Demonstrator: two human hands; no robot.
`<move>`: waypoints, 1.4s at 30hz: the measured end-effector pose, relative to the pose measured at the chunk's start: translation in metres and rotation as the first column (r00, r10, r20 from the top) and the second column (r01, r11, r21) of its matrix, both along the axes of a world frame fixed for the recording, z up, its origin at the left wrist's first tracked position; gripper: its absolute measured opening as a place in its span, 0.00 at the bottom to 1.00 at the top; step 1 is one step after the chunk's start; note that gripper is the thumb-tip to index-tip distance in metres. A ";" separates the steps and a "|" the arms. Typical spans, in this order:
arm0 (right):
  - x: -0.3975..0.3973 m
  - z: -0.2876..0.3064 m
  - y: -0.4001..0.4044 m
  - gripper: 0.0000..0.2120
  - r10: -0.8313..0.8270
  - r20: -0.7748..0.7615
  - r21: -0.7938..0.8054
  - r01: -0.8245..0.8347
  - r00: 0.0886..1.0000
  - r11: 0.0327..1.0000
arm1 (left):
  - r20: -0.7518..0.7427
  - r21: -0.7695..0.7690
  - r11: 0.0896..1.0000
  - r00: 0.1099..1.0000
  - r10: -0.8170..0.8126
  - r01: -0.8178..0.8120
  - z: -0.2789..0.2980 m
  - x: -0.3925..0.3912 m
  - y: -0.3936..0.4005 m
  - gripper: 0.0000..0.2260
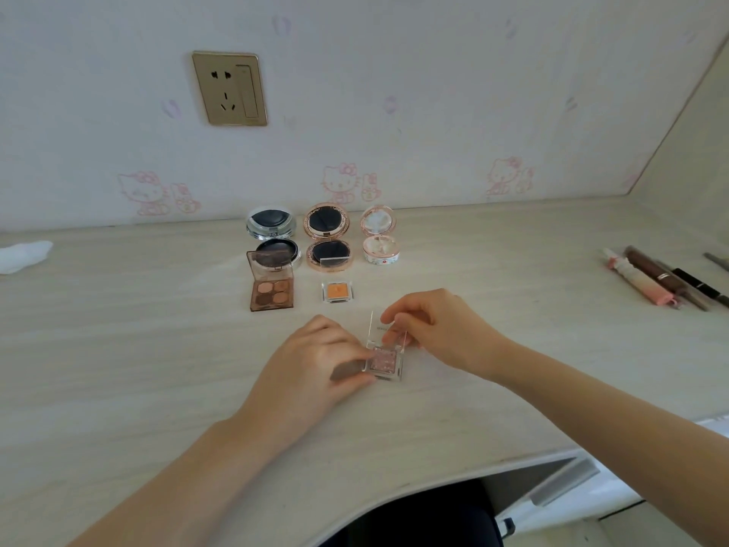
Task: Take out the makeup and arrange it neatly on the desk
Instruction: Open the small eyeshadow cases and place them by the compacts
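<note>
my left hand (315, 359) pins the pink glitter eyeshadow (384, 361) to the counter (157, 329), fingers curled round its base; my right hand (430, 327) pinches its clear lid (382, 329) upright.

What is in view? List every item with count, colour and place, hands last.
Round compacts: three, open, silver, rose-gold and pink-white, in a row at the back of the desk.
Four-colour eyeshadow palette: one, brown, open, in front of the silver compact.
Orange eyeshadow: one, clear case, open, in front of the rose-gold compact.
Pink glitter eyeshadow: one, clear case, lid raised, near the middle of the desk between the hands.
Tubes and pencils: several, pink, brown and black, lying at the right edge.
Tissue: one, white, far left.
Wall socket: one, gold, on the wall.
Desk: one, pale wood grain.
Left hand: holds the glitter eyeshadow's base.
Right hand: pinches its clear lid.
</note>
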State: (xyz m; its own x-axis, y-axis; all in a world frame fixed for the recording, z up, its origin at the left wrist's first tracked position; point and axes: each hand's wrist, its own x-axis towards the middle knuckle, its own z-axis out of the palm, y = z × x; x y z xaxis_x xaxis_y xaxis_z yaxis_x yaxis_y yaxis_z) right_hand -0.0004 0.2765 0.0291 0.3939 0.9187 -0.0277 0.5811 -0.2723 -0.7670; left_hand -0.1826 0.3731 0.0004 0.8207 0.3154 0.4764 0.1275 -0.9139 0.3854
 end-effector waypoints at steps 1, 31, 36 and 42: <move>0.000 -0.001 0.000 0.12 0.011 0.023 -0.007 -0.010 1.000 1.000 | 0.001 0.021 1.000 1.000 -0.001 0.001 -0.001 0.000 0.000 0.11; -0.018 -0.019 -0.035 0.20 -0.075 0.401 0.207 -0.010 0.913 0.978 | 0.008 0.102 0.994 0.999 0.033 -0.034 -0.007 -0.004 -0.009 0.09; -0.029 -0.028 -0.049 0.23 -0.106 0.456 0.200 0.015 0.884 0.980 | 0.019 0.111 0.993 0.999 0.034 -0.036 -0.006 -0.005 -0.011 0.07; -0.031 -0.031 -0.048 0.21 -0.118 0.537 0.178 0.024 0.835 0.984 | 0.017 0.144 0.989 1.000 0.021 -0.023 -0.006 -0.002 -0.012 0.07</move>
State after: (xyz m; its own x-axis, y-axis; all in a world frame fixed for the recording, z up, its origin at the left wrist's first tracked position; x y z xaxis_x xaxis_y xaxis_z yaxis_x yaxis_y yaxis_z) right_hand -0.0316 0.2284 -0.0018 0.3661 0.8612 0.3525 0.9002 -0.2318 -0.3686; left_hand -0.1844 0.3613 -0.0052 0.8067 0.2601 0.5306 0.1430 -0.9572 0.2518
